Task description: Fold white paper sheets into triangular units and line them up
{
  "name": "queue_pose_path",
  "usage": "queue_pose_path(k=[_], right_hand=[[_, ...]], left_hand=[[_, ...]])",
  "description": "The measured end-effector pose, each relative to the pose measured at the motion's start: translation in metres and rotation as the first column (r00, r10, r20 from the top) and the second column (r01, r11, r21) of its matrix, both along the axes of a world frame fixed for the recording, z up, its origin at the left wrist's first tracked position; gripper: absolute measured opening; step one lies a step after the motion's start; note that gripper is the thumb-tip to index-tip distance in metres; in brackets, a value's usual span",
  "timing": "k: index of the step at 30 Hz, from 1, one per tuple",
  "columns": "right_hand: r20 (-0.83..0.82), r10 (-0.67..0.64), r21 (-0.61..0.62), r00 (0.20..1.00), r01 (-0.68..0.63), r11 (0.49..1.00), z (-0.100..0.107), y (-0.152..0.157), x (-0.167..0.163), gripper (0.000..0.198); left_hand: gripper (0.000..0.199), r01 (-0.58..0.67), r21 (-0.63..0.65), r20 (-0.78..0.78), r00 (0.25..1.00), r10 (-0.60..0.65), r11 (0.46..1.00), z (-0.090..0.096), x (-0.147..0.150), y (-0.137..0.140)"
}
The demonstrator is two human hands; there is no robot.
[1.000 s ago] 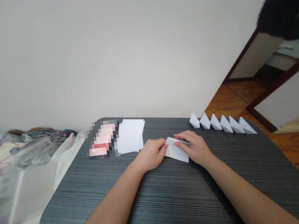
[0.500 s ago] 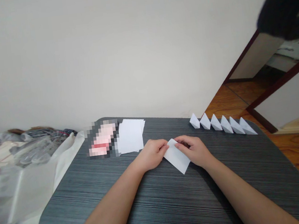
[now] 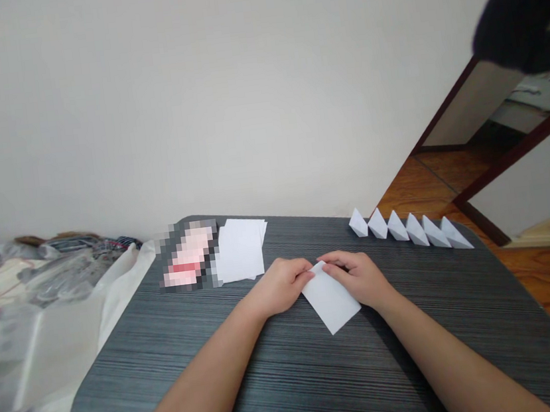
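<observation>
A white sheet of paper (image 3: 331,300), seemingly folded, slants over the dark table between my hands. My left hand (image 3: 287,284) pinches its upper left edge between thumb and fingers. On the upper right edge, my right hand (image 3: 358,276) grips it with the thumb on top and the fingers curled behind. The paper's lower corner points toward me. Both hands' fingers are partly hidden by the paper and by the thumbs.
Several folded white paper shapes (image 3: 396,226) stand in a row at the table's back right. A stack of white paper (image 3: 241,249) lies at the back left, beside a pixelated pink item (image 3: 193,253). Plastic bags (image 3: 64,285) are heaped left of the dark table (image 3: 173,352).
The paper has turned between my hands and shifted down toward me, showing more of its surface. Both hands keep nearly the same place.
</observation>
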State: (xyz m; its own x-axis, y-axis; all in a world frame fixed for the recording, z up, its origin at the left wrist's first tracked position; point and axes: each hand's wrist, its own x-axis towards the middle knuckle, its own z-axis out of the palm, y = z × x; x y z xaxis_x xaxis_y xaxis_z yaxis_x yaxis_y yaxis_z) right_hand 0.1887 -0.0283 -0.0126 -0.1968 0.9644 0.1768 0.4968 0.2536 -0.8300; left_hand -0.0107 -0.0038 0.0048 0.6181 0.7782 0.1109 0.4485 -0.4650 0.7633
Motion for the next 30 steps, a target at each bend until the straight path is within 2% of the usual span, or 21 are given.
queue_pose_path(k=[4, 9, 14, 18, 21, 25, 30], right_hand=[[0.041, 0.028, 0.012, 0.999, -0.029, 1.0, 0.005, 0.0, -0.001, 0.02], [0.044, -0.029, 0.014, 0.999, 0.028, 0.999, 0.005, -0.001, 0.0, 0.02], [-0.122, -0.198, -0.051, 0.973, 0.193, 0.98, -0.008, 0.0, 0.004, 0.025], [-0.228, -0.296, -0.08, 0.928, 0.285, 0.955, -0.013, 0.002, 0.005, 0.028], [-0.246, -0.303, -0.076, 0.921, 0.293, 0.953, -0.012, 0.002, 0.005, 0.028], [-0.26, -0.279, -0.092, 0.925, 0.263, 0.96, -0.01, 0.001, 0.004, 0.027], [-0.244, -0.25, -0.111, 0.937, 0.229, 0.967, -0.01, 0.001, 0.005, 0.026]], left_hand=[[0.023, 0.04, 0.002, 0.001, 0.999, -0.04, 0.999, 0.0, 0.0, 0.001], [0.021, -0.005, -0.05, 0.055, 0.998, 0.007, 0.999, 0.002, 0.001, 0.0], [0.025, -0.046, -0.288, 0.158, 0.983, 0.095, 0.957, -0.001, 0.0, -0.001], [0.026, -0.02, -0.381, 0.221, 0.969, 0.112, 0.924, -0.006, 0.0, 0.001], [0.029, -0.054, -0.372, 0.207, 0.968, 0.14, 0.927, -0.007, 0.0, 0.002], [0.033, -0.116, -0.295, 0.172, 0.97, 0.172, 0.949, -0.003, -0.001, 0.002], [0.034, -0.135, -0.236, 0.137, 0.976, 0.171, 0.962, 0.003, -0.001, 0.001]])
